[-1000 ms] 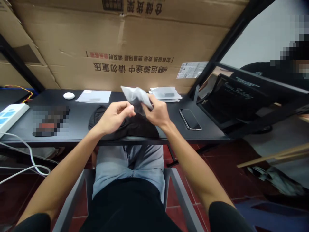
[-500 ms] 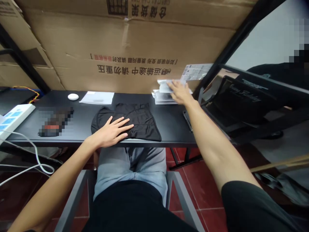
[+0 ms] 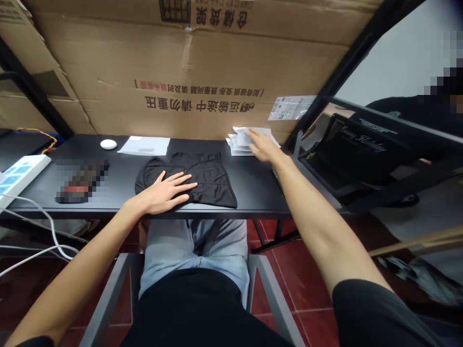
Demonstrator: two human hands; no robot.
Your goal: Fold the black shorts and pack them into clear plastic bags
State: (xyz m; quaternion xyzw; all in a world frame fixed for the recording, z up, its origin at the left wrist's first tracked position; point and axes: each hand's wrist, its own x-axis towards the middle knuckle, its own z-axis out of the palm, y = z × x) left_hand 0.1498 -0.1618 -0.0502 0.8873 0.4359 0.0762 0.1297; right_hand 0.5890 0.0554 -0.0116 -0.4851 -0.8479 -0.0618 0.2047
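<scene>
A thin black cloth piece, rounded at its left end, lies spread on the dark table near the front edge. Flat on its left part rests my left hand, fingers apart, palm down. At the back right, my right hand reaches over a stack of white packets and touches the top one, its fingers stretched out. Part of the stack is hidden under that hand. Beneath my right forearm, the edge of a dark phone-like object shows; most of it is covered.
Behind the table stands a large cardboard sheet. A flat white packet and a white rounded object lie at the back left. A power strip with cables is at far left; a person sits beyond the right frame.
My right hand has moved slightly down and left, and the raised top packet now lies lower on the stack. My left hand stays on the black cloth piece.
</scene>
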